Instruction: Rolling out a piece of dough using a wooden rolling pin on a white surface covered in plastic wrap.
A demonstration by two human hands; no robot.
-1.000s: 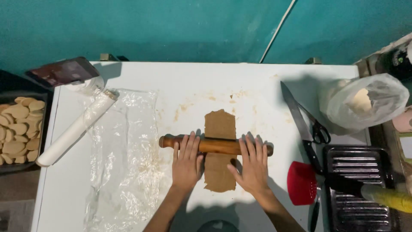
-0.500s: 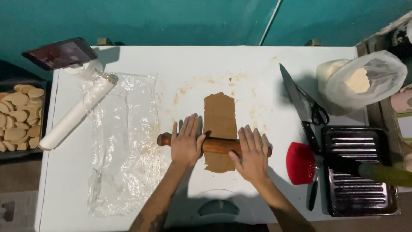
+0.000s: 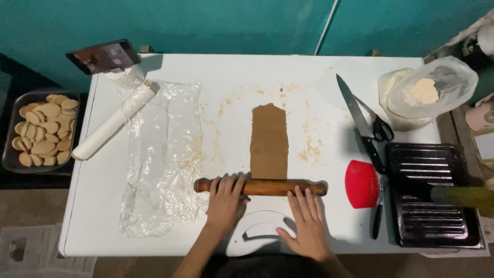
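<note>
Wooden rolling pin (image 3: pixel 260 187) lies low in the centre of the frame at the near end of the brown dough strip (image 3: pixel 268 141), with the left hand (image 3: pixel 226 202) and right hand (image 3: pixel 307 224) resting flat and unclenched on it.

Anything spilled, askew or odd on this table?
Brown smears and crumbs dirty the table around the dough strip. The plastic sheet lies crumpled. Both hands, left hand and right hand, rest flat on the rolling pin. Nothing looks damaged.
</note>
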